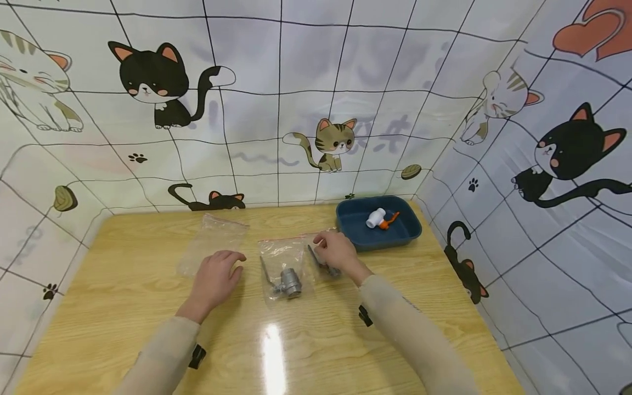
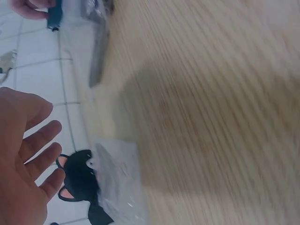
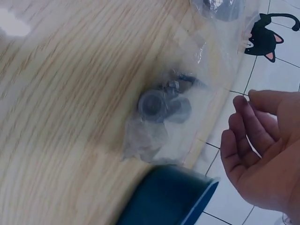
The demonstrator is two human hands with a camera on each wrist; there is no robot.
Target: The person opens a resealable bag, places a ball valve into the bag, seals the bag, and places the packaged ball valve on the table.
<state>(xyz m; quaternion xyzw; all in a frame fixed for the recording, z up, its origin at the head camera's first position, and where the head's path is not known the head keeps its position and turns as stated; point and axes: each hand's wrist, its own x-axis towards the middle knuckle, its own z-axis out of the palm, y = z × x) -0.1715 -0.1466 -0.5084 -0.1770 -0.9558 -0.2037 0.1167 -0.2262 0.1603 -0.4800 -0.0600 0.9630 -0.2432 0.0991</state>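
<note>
My left hand (image 1: 215, 278) hovers above the table with fingers loosely bent and nothing in them. Beside it lies a flat clear plastic bag (image 1: 209, 241). Between my hands a grey metal ball valve (image 1: 290, 282) with a lever sits in a clear zip bag (image 1: 282, 250). My right hand (image 1: 337, 253) is over a second bagged grey valve (image 3: 161, 105), partly covering it in the head view. In the right wrist view, the loosely curved fingers (image 3: 229, 147) appear apart from that bag and hold nothing.
At the back right stands a dark blue tray (image 1: 380, 245) holding a white plastic valve (image 1: 376, 218) with an orange handle. Cat-patterned sheeting (image 1: 306, 66) rises behind and at both sides of the wooden table (image 1: 123, 307).
</note>
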